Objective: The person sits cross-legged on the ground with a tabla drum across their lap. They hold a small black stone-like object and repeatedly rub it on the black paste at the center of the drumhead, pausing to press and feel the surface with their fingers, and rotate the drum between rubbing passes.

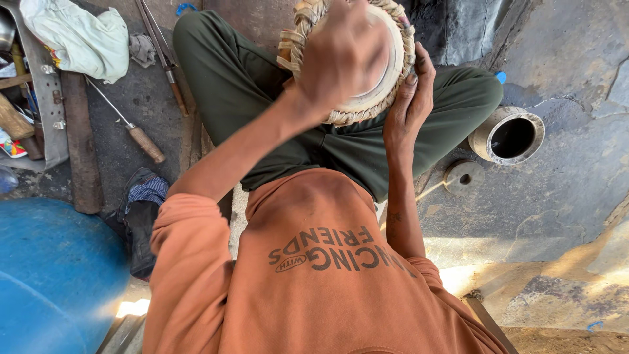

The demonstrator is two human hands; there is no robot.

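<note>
The person sits cross-legged on the ground with a small drum, pale-skinned and ringed by a braided straw rim, resting on the lap of green trousers. The left hand lies over the drum's face, blurred, so I cannot tell how its fingers are set. The right hand cups the drum's right side, fingers together and pressed against the braided rim. To the right on the stone floor stands a hollow metal ring, with a small flat disc just beside it. On the left lie wooden-handled tools, a pale cloth and a blue barrel
</note>
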